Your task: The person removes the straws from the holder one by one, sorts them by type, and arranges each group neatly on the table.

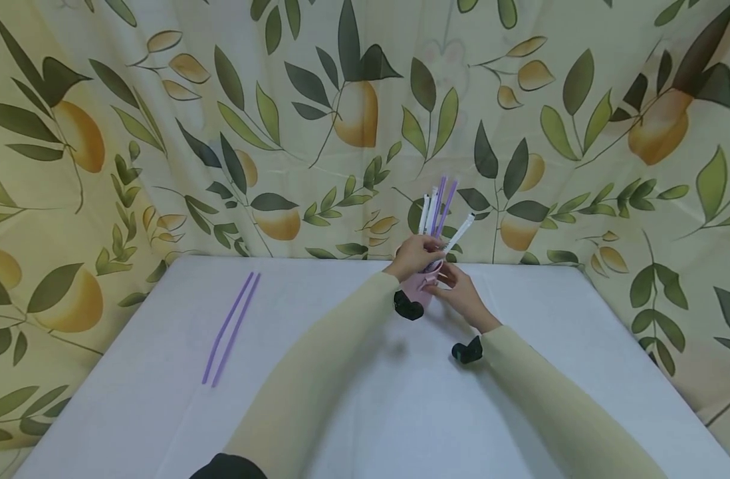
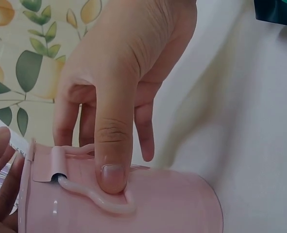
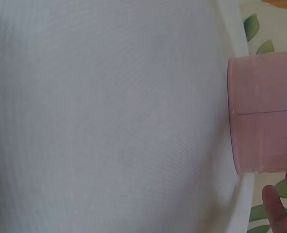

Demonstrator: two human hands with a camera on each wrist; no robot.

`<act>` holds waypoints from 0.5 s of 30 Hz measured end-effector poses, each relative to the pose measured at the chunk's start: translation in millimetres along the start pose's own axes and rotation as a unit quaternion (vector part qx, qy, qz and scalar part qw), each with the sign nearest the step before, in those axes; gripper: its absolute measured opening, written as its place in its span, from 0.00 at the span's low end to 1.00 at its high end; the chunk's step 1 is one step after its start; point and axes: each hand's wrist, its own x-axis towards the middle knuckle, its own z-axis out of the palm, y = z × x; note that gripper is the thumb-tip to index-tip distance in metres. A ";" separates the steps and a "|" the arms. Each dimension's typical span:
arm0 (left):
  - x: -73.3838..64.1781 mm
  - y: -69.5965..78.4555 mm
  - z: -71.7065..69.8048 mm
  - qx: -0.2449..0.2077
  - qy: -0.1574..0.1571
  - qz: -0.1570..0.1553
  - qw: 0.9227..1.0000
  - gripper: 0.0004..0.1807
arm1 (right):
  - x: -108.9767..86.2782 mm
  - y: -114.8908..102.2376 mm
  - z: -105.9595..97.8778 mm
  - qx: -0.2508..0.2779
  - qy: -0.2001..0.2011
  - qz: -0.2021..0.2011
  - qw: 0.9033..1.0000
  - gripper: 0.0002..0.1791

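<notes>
A pink bucket stands near the table's back edge, its small pale handle lying against its side. Purple straws and white printed sticks, which look like wrapped straws, rise from its mouth. My left hand is at the rim, its fingers curled around the lower part of the straws. My right hand holds the bucket from the right. In the left wrist view its thumb presses on the handle and the other fingers go behind the bucket. The right wrist view shows the bucket's lower part.
Two purple straws lie side by side on the left of the white-covered table. Behind the table hangs a curtain with fruit and leaf prints. Dark wrist pieces hang below both wrists.
</notes>
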 end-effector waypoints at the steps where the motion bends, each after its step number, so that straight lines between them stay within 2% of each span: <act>1: 0.0 0.5 -0.4 0.003 -0.006 0.000 1.000 0.15 | 0.0 -0.5 -0.2 -0.001 -0.001 -0.002 1.000 0.40; 9: -1.4 2.9 -1.0 -0.002 -0.038 -0.013 0.999 0.14 | -2.7 -3.4 -0.4 0.010 -0.004 0.009 1.000 0.42; 11: -1.3 2.0 -0.7 -0.007 -0.037 -0.016 0.999 0.13 | -6.8 -12.4 -0.1 0.016 -0.007 0.013 1.000 0.42; 15: -1.2 0.0 -1.1 -0.021 -0.032 -0.017 0.999 0.12 | -6.7 -14.9 -0.4 0.022 -0.010 0.020 1.000 0.41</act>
